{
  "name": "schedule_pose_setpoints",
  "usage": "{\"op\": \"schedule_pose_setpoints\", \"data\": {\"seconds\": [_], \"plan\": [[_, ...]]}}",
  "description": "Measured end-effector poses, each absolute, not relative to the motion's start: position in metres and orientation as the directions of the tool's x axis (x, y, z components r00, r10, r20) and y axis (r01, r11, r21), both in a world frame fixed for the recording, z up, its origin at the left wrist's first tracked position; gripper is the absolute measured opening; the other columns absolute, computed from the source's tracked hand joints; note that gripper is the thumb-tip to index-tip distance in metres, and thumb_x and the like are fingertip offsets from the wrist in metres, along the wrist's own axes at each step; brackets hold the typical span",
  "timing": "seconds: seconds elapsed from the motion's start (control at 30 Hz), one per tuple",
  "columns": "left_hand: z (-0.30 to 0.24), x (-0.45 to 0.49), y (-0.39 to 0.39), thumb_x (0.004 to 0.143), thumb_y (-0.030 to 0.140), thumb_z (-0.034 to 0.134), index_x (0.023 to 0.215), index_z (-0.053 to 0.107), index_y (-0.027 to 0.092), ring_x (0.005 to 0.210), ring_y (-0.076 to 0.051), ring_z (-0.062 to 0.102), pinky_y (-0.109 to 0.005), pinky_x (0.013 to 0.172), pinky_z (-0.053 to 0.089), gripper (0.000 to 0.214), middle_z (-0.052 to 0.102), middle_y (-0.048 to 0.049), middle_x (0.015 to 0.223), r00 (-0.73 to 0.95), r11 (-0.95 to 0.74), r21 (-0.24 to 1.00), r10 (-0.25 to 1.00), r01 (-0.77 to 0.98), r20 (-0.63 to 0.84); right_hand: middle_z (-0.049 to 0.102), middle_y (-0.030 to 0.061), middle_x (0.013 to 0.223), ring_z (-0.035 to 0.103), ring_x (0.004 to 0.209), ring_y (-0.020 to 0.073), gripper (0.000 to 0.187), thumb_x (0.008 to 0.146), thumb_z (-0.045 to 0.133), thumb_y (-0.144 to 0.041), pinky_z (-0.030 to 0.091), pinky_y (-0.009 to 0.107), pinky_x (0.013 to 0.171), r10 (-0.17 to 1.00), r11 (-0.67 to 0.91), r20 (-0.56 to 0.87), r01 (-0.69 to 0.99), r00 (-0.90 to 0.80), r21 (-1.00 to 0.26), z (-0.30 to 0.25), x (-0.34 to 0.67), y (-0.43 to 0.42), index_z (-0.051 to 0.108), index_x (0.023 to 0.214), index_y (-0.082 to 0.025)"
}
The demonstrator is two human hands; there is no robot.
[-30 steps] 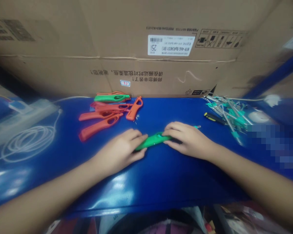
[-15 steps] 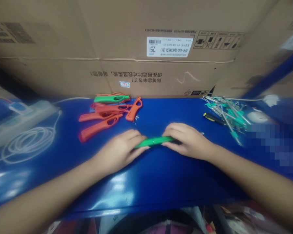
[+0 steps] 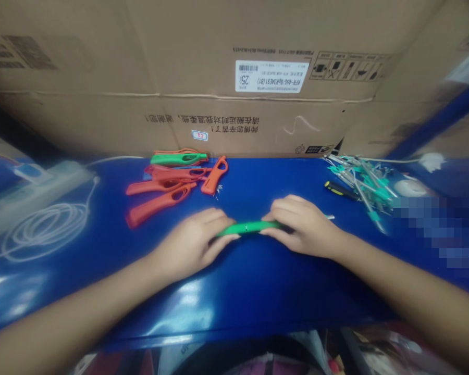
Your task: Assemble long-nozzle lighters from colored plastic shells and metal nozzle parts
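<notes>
rolled narrow edge-on since a second ago, the green casing (image 3: pixel 249 228) runs left-to-right at frame centre, left hand (image 3: pixel 195 235) gripping its left end, right hand (image 3: pixel 307 227) its right.

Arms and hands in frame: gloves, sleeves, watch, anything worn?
Left hand and right hand: no gloves. Left forearm and right forearm: no sleeve, watch, bracelet or cable visible, no clear markings. No rings show, though some fingers are hidden. Upper arms out of frame.
</notes>
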State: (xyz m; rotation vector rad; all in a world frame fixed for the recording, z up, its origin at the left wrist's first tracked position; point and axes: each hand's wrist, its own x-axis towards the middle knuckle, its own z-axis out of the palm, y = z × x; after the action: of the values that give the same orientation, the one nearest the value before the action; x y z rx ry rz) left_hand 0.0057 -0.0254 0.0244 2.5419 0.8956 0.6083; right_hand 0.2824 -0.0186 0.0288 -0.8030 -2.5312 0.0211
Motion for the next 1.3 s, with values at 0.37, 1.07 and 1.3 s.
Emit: {"op": "schedule_pose_setpoints", "data": {"seconds": [0.37,1.07,1.3], "plan": [[0.018,0.009,-0.029,0.095,0.041,0.065,0.136,0.056,0.022,0.094,-0.019,0.066,-0.029,0.083,0.052,0.046,0.067,-0.0057,0.111,0.658,-0.719,0.45,0.683,0.53,0.317,0.069,0.0084,0.087,0.064,0.08,0.0213,0.029,0.104,0.046,-0.029,0.05,0.033,0.072,0.604,0.785,0.369,0.607,-0.706,-0.123,0.031,0.284,-0.016,0.07,0.102,-0.013],[0.016,0.009,-0.025,0.104,0.043,0.048,0.114,0.069,0.017,0.071,-0.018,0.07,-0.028,0.066,0.051,0.035,0.076,-0.0045,0.089,0.734,-0.821,0.322,0.567,0.471,0.374,0.076,0.0077,0.114,0.072,0.1,0.0194,0.027,0.104,0.051,-0.031,0.053,0.032,0.082,0.478,0.874,0.431,0.46,-0.765,-0.155,0.027,0.276,-0.022,0.07,0.117,-0.016],[0.021,0.002,-0.018,0.104,0.044,0.048,0.118,0.07,0.02,0.084,-0.019,0.073,-0.027,0.075,0.054,0.035,0.077,-0.0055,0.102,0.73,-0.775,0.397,0.615,0.492,0.297,0.077,0.0105,0.104,0.071,0.092,0.0227,0.03,0.1,0.058,-0.037,0.051,0.038,0.085,0.54,0.838,0.326,0.531,-0.776,-0.126,0.032,0.292,-0.009,0.071,0.116,-0.015]]}}
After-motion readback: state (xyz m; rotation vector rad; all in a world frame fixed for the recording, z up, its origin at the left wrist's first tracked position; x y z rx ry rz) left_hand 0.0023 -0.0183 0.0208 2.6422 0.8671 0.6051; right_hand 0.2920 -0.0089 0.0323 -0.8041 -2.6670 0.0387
